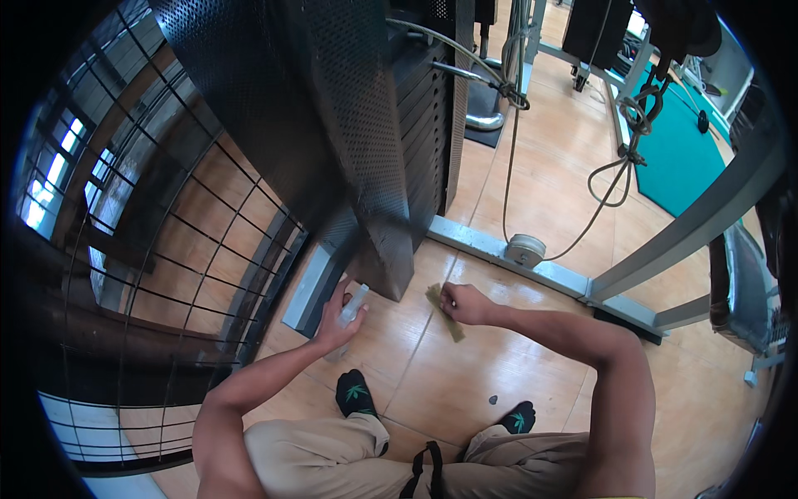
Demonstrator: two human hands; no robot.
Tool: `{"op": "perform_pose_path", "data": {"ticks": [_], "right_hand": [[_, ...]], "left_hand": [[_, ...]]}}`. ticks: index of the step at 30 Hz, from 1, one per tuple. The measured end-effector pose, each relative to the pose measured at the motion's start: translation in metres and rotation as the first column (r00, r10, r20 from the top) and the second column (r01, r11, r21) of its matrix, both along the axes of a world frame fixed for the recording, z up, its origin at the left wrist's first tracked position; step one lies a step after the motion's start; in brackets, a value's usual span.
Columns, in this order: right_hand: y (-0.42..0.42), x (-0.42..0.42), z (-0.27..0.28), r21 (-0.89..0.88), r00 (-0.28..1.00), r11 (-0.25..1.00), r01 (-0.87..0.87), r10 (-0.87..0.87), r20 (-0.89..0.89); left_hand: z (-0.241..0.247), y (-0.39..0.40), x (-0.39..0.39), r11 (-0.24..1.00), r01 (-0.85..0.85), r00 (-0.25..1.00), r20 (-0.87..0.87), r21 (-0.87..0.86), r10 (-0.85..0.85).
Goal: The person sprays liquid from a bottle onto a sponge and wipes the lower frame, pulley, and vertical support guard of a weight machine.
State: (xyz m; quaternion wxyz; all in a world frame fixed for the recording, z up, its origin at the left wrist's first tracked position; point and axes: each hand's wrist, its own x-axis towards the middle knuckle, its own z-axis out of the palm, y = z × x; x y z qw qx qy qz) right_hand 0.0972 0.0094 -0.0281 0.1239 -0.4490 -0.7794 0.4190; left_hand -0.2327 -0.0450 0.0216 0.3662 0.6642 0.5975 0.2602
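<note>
My left hand (333, 324) is closed around a clear plastic bottle with a pale top, seemingly a spray bottle (355, 304). Part of the bottle is hidden by the fingers. It is held just in front of the lower corner of a black perforated metal cover (368, 143) on a weight machine. To the right, my right hand (467, 304) grips a folded olive-yellow cloth (455, 329) above the tiled floor. Whether the cloth touches the tiles I cannot tell.
A silver base beam (474, 249) with a pulley (525, 251) and steel cable (512, 168) crosses ahead. A black wire mesh (181, 262) stands at the left. Beside the cover is a weight stack (427, 125). A slanted grey post (692, 218) rises at the right, before a teal mat (679, 150).
</note>
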Motion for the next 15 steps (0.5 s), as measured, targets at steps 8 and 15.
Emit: {"op": "perform_pose_path", "data": {"ticks": [8,15], "right_hand": [[-0.060,0.028,-0.045,-0.123,1.000,0.992,0.011,-0.009,0.015],[-0.075,0.038,-0.034,-0.121,0.994,0.987,-0.104,0.106,0.008]], "left_hand": [[0.031,-0.025,0.032,0.832,0.420,0.904,-0.095,0.363,-0.416],[0.090,-0.031,0.056,0.859,0.287,0.954,-0.206,0.424,-0.218]]}}
